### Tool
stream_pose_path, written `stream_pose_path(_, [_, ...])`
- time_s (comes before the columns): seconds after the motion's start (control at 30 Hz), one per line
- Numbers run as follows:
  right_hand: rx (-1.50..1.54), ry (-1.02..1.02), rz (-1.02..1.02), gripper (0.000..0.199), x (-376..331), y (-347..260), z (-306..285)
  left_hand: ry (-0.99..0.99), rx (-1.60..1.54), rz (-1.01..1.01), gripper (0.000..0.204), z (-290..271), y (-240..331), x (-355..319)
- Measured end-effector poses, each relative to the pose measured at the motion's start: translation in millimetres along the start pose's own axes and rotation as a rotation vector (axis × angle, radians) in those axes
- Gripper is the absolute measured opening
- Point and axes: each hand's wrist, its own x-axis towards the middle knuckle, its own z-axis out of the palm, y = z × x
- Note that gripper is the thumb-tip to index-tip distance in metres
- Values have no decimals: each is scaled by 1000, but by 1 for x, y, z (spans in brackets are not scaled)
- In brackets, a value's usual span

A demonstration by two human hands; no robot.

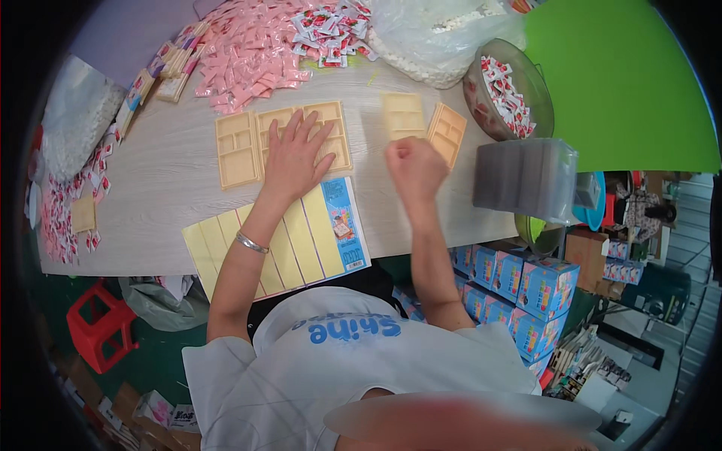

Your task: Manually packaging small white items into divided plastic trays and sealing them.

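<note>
My left hand (295, 155) lies flat with fingers spread on beige compartment trays (337, 120) set side by side. Another tray (237, 150) stands at their left end. My right hand (416, 167) is closed like a fist at the near edge of a separate beige compartment tray (404, 113). That tray looks smeared by motion, and the fingertips gripping it are hidden. Just right of this hand leans a small stack of darker beige trays (448, 128). Under my left forearm a yellow striped sheet (297, 244) with a blue printed end lies at the table's near edge.
Pink sachets (248, 49) and red-and-white sachets (327, 34) are heaped at the back. A bag of white pieces (440, 45), a bowl of sachets (511, 94) and a clear plastic box (524, 180) stand at right. A red stool (101, 325) and blue boxes (519, 282) are below.
</note>
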Motion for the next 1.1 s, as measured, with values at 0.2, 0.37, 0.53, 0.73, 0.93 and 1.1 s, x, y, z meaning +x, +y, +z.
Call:
stream_pose_path(0.2, [130,-214,25,21,-11,-11,44,32,24,-41,61,-10,-7,-8])
stream_pose_path(0.37, [155,159,248,30,33,67,-5,66,-92,33,61,-6,42,27])
stream_pose_path(0.53, [-226,-185,220,29,43,103,16,65,-104,-16,55,28,60,39])
stream_pose_path(0.73, [-214,64,82,15,44,124,20,80,-138,-34,53,29,51,28])
stream_pose_path(0.93, [-275,215,-21,17,41,108,-13,76,-120,-38,52,25,40,22])
stream_pose_path(1.1, [-17,68,-72,16,7,29,-20,74,-122,-7,51,17,34,20])
